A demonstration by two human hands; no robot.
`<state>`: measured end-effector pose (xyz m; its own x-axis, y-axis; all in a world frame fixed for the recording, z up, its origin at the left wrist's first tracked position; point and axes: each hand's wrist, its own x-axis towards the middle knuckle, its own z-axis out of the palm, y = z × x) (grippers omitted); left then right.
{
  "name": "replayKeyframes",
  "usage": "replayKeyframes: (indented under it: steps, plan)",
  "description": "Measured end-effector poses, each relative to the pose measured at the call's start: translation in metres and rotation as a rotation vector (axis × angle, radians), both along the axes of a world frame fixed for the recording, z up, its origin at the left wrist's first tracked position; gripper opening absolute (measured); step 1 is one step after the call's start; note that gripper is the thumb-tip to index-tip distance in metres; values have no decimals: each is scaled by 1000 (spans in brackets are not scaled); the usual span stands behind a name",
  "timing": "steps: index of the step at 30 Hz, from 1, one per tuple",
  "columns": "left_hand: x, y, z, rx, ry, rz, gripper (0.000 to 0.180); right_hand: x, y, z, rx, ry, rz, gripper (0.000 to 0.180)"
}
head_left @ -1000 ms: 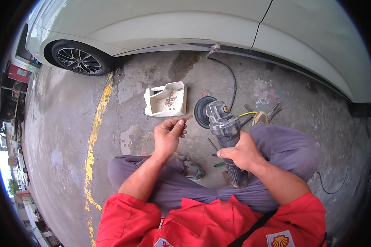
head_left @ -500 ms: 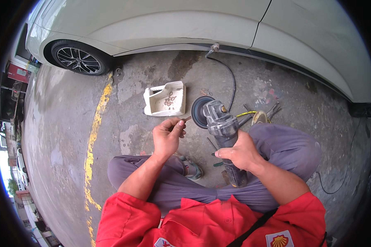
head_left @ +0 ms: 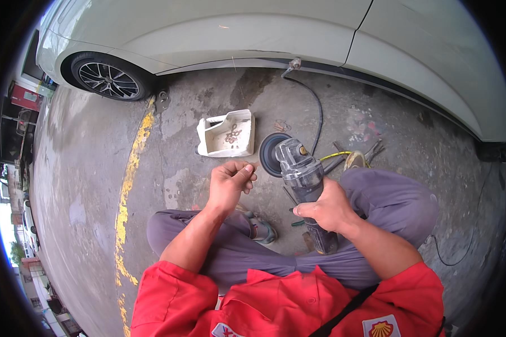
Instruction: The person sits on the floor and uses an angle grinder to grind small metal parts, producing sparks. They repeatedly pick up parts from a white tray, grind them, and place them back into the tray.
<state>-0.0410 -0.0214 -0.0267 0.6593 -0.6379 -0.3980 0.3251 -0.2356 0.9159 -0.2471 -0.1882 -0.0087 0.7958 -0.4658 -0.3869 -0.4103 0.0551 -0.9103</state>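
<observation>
In my right hand (head_left: 333, 206) is an angle grinder (head_left: 299, 168), the fingers wrapped round its dark body. Its black disc (head_left: 268, 158) faces left, toward my left hand (head_left: 228, 182). Thumb and fingers of that hand pinch a small brown metal piece (head_left: 256, 165), mostly hidden, with its end at the disc's edge. Just beyond my left hand lies a cut-open white jug (head_left: 248, 124) on its side. Several small rusty pieces (head_left: 232, 135) are inside it. A few thin sparks (head_left: 234, 63) fly above the jug.
A pale car (head_left: 253, 33) with a black wheel (head_left: 108, 78) stands along the far side. A dark cable (head_left: 319, 109) curves over the concrete. Small metal bits (head_left: 281, 126) lie beyond the disc, and metal bars (head_left: 371, 151) near my right shoe (head_left: 355, 160). A yellow line (head_left: 128, 191) runs at left.
Thin sparks now show over the jug and against the car. The disc and grinder head have shifted slightly left, and less of the pinched piece shows.
</observation>
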Motion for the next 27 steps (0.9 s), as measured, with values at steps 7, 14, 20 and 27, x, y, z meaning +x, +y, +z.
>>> replayKeyframes:
  steps: [7,14,20,27]
  plan:
    - [13,10,0,-31,223,14,11,-1,-2,-8,50,19,-29,47]
    - [17,7,5,-50,385,-16,11,0,-3,6,64,-18,22,46]
    - [19,12,1,-38,290,-86,13,-2,-3,-2,118,-38,-22,44]
    - [18,7,5,-17,286,-64,11,0,-4,9,110,-62,40,42]
